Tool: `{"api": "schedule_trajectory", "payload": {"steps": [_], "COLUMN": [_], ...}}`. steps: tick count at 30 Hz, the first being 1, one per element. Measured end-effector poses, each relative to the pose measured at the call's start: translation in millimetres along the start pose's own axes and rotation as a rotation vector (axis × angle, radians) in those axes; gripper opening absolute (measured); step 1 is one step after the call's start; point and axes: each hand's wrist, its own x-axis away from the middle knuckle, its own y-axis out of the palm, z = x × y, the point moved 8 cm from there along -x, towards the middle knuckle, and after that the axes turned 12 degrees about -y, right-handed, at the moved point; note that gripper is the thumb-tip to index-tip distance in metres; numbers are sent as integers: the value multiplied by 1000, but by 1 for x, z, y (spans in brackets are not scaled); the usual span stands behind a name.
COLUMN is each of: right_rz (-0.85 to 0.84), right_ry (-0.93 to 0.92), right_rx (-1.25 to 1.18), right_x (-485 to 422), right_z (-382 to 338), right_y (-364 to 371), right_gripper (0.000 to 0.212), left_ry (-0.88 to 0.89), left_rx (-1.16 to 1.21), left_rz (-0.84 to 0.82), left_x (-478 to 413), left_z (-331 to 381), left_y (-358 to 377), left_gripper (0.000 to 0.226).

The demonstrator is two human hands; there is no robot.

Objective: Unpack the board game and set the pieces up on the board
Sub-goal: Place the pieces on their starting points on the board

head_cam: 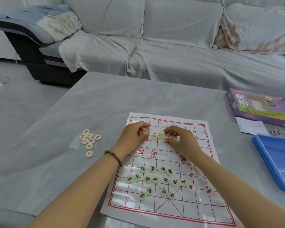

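Observation:
A white sheet board (pixel 192 209) with a red grid lies on the grey table. Several black-lettered round pieces (pixel 160 180) sit loosely on its near half. On the far half, my left hand (pixel 132 135) pinches red-lettered pieces (pixel 146 133), fingers curled over them. My right hand (pixel 179 137) curls its fingers round more red pieces at the end of a short row (pixel 160 136). Another cluster of red-lettered pieces (pixel 88 140) lies off the board to the left on the table.
The purple game box (pixel 260 107) lies at the table's right edge with a white paper slip (pixel 250 126) in front of it. A blue plastic lid or tray (pixel 276 160) lies nearer on the right. A covered grey sofa (pixel 171 46) stands behind the table.

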Motion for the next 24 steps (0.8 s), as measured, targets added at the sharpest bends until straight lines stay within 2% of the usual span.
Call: {"api": "schedule_trajectory", "payload": {"steps": [4,9,13,16,20,24], "right_rz": [28,31,-2,-74,-211,-354], "right_ry": [19,-40,-83,-114,-209,-284], "right_rx": [50,42,-53,-97,-66,-3], "right_x": [-1,-2,-13,-25,-39,-48], "right_z": [-1,-28,-64,-96,-136,-162], "right_y": [1,10,39,72,116,150], "right_gripper": [28,25,26,28,36,47], "left_ry": [-22,-45,-94,-118,-135,-54], "left_rx": [-40,-104,-126,-202,-320,-335], "left_rz": [42,136,220,236,176,189], "left_x": [4,27,51,62,70,82], "left_z": [-2,-30,-65,-97,-120,-119], "left_y": [-4,-39,-86,-113,-119,-126], "left_gripper": [50,49,46,43,42,43]}}
